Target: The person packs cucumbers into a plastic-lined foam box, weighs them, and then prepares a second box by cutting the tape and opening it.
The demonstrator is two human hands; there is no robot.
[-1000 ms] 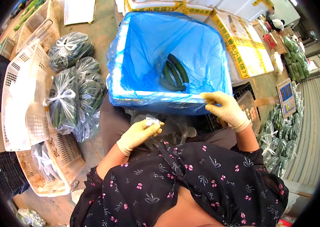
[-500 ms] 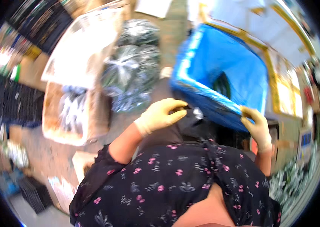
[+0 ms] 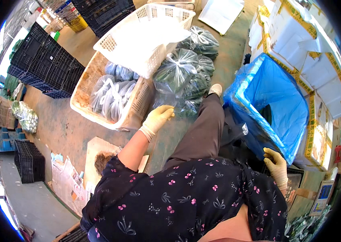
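My left hand (image 3: 157, 121), in a pale yellow glove, hangs in the air beside an off-white plastic crate (image 3: 112, 126). Its fingers are loosely bent and nothing shows in them. Clear plastic bags of dark green goods (image 3: 176, 72) lie just beyond it. On the right, my gloved right hand (image 3: 276, 165) is held at the near corner of a container lined with a blue plastic bag (image 3: 287, 97). Its thumb and fingers are apart, with no visible hold on the liner. A dark green item (image 3: 265, 113) shows inside the liner.
An off-white basket (image 3: 154, 60) sits tilted over the crate, which holds clear bags (image 3: 112, 97). Black crates (image 3: 45, 60) are stacked at left. White foam boxes (image 3: 319, 52) with yellow tape stand at right. Flattened cardboard (image 3: 98, 151) lies near my left elbow.
The view has swung to the right side of the scene's left, so things sit farther right. My right hand has come off the blue liner's rim. My left hand has moved left toward the crate.
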